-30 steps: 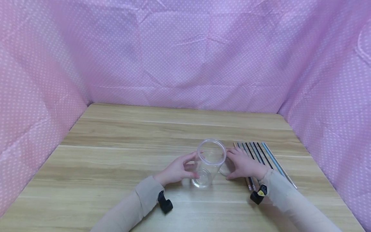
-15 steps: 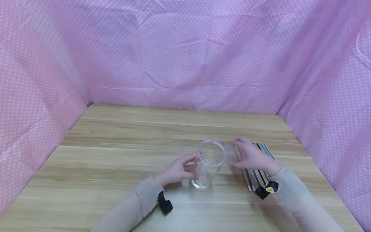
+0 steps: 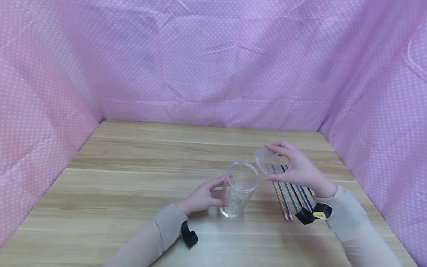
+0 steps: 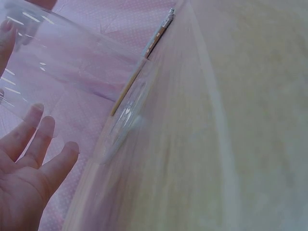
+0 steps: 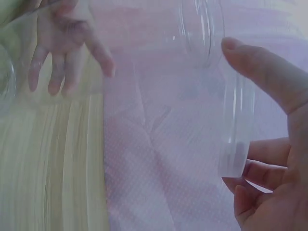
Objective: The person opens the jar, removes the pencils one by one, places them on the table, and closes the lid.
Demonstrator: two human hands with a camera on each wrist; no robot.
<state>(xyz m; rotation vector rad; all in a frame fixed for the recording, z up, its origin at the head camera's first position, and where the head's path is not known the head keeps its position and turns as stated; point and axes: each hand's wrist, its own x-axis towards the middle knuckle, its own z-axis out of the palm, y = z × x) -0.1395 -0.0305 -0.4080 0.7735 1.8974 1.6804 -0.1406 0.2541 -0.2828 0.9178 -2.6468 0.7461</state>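
Note:
An open-topped clear plastic jar (image 3: pixel 241 193) stands upright on the table, slightly right of its middle. My left hand (image 3: pixel 201 196) grips the jar's left side, thumb toward the front; the fingers also show through the wall in the right wrist view. Pinched by its edge in my right hand (image 3: pixel 301 170) is a round clear lid (image 3: pixel 265 161). The lid is held tilted, raised beside the jar's rim on the right. In the right wrist view the lid (image 5: pixel 236 130) is edge-on, a small gap from the jar's mouth (image 5: pixel 204 33).
Several pencils (image 3: pixel 283 200) lie side by side on the wooden table (image 3: pixel 140 178), right of the jar and partly hidden beneath the right hand and wrist. Pink dotted cloth (image 3: pixel 213 63) hangs around the back and sides.
My right hand has lifted the lid off the table from beside the jar and moved up and right, tilting it. The left hand and jar have stayed in place.

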